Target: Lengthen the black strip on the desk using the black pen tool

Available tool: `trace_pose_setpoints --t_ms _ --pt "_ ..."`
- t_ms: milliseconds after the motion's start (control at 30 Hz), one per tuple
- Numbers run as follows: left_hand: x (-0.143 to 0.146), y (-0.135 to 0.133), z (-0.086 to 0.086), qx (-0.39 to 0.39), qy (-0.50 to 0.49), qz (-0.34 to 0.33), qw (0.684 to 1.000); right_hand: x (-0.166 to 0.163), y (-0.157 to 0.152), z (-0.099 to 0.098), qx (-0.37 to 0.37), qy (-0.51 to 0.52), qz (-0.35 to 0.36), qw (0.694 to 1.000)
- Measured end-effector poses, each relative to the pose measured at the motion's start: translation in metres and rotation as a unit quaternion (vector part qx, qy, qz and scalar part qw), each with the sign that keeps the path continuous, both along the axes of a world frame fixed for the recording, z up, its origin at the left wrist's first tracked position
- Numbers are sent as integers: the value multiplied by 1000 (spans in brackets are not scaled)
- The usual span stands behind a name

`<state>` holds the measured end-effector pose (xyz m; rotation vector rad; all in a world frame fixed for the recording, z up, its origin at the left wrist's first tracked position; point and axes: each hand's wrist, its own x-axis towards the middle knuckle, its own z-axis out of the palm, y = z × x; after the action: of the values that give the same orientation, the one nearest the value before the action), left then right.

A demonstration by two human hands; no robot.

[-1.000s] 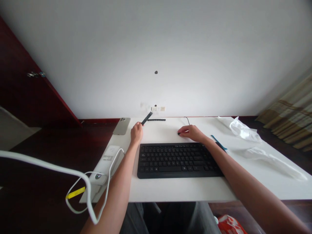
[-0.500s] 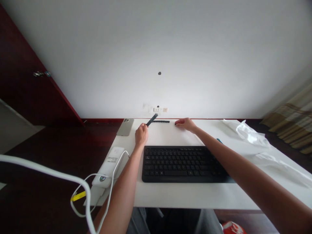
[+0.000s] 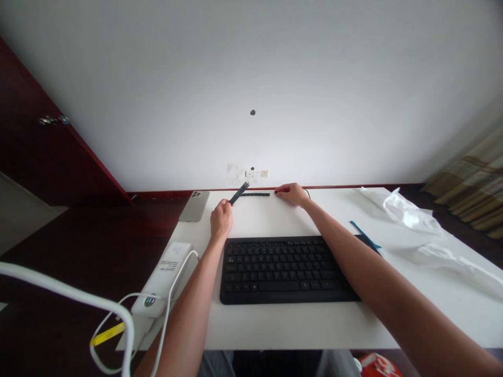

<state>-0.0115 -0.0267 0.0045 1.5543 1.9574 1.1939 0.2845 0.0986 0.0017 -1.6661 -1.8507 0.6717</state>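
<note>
My left hand [image 3: 221, 220] is closed round a thin black stick-like tool [image 3: 239, 192] that points up and to the right, above the keyboard's far left corner. My right hand [image 3: 291, 193] reaches to the table's far edge, fingers pinched at the right end of a row of small black pieces [image 3: 255, 194] lying on the white table [image 3: 275, 324]; what the fingertips hold is too small to name. A black keyboard [image 3: 285, 269] lies in front of me between my forearms.
A phone [image 3: 194, 206] lies face down at the far left corner. A white power bank [image 3: 164, 279] with white cables sits at the left edge. Crumpled clear plastic wrap [image 3: 408, 214] and a blue-black strip [image 3: 365, 235] lie to the right. Wall sockets [image 3: 256, 173] behind.
My right hand moved from just beyond the keyboard to the table's far edge, beside the row of black pieces. My left hand kept the black tool and barely shifted.
</note>
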Motion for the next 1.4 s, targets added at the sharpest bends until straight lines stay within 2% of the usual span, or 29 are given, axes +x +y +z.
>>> trace_pose_setpoints --t_ms 333,667,1400 --pt "3 -2 3 -6 -1 7 1000 -9 7 -5 43 -14 59 997" --pt "2 0 0 2 2 0 1000 -13 4 -3 43 -29 50 997" --pt "4 -2 4 -9 -3 -1 1000 -15 3 -2 44 -25 51 997"
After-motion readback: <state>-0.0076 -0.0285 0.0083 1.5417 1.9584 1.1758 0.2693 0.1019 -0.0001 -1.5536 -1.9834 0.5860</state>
